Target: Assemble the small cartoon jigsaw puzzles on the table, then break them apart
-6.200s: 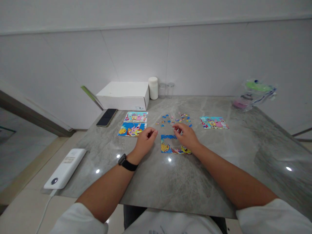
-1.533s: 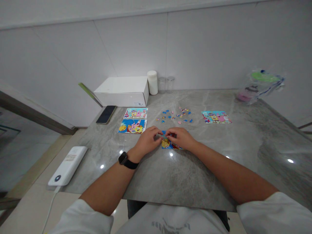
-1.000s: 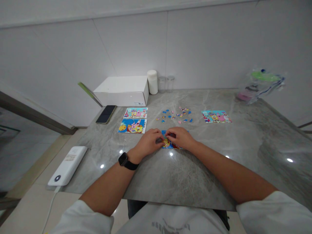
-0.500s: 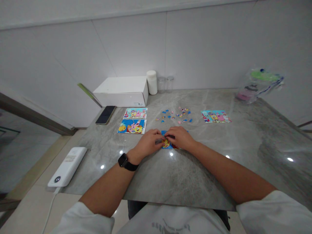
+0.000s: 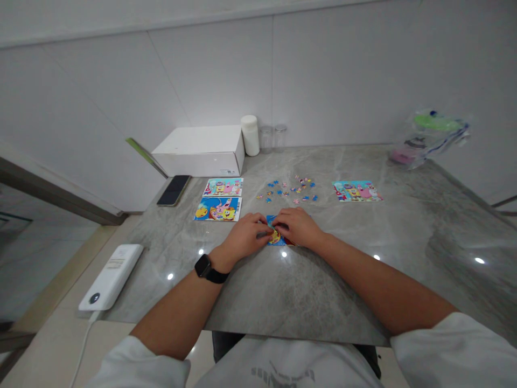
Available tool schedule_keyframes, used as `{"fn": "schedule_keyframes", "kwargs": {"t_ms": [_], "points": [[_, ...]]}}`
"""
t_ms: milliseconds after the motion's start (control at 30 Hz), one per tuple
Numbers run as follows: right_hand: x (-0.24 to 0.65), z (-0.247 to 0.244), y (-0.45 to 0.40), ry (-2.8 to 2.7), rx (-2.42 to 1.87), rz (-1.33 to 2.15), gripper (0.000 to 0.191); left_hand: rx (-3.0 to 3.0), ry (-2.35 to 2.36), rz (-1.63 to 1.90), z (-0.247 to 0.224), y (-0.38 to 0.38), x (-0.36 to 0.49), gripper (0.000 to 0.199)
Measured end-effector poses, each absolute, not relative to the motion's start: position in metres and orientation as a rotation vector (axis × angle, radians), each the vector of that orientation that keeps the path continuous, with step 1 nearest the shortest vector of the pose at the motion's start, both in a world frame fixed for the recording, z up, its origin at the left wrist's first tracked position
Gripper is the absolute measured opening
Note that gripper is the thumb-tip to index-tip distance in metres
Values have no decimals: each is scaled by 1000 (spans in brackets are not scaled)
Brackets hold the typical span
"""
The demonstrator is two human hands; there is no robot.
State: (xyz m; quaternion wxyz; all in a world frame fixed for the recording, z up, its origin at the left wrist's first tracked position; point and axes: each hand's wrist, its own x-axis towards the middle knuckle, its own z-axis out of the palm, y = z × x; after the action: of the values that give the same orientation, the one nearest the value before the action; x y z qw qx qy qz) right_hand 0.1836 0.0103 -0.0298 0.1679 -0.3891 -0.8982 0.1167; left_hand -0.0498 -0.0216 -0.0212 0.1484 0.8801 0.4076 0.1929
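Note:
A partly covered jigsaw puzzle (image 5: 277, 238), blue with a yellow figure, lies flat on the table in front of me. My left hand (image 5: 251, 231) grips its left edge, fingers bent and tips on the surface. From the other side my right hand (image 5: 298, 227) bends over it, fingertips pinched down near the upper middle and almost meeting the left ones. Whether a single piece sits between those fingertips is hidden. Just beyond the hands, several loose jigsaw pieces (image 5: 298, 189) are scattered, mostly blue, pink and yellow.
Two cartoon picture cards (image 5: 223, 187) (image 5: 218, 209) lie at left, another picture card (image 5: 357, 191) at right. Behind stand a white box (image 5: 197, 156), a white bottle (image 5: 250, 137) and two clear jars (image 5: 279, 139). A phone (image 5: 174, 191), a power bank (image 5: 113, 275) and a plastic bag (image 5: 424, 140) flank them.
Both hands stay on the puzzle, with only a slight shift of the fingers. The whole view has moved a little; the loose pieces and cards lie as before.

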Motion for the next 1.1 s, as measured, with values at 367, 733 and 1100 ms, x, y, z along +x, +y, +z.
{"fn": "schedule_keyframes", "kwargs": {"t_ms": [367, 733, 1100], "points": [[186, -25, 9, -2606, -1064, 307, 14, 2610, 1146, 479, -14, -25, -48, 17], [191, -28, 14, -2630, -998, 269, 17, 2635, 1159, 419, -9, -28, -45, 18], [187, -32, 15, -2615, -1026, 243, 15, 2611, 1139, 441, -14, -26, -45, 17]]}}
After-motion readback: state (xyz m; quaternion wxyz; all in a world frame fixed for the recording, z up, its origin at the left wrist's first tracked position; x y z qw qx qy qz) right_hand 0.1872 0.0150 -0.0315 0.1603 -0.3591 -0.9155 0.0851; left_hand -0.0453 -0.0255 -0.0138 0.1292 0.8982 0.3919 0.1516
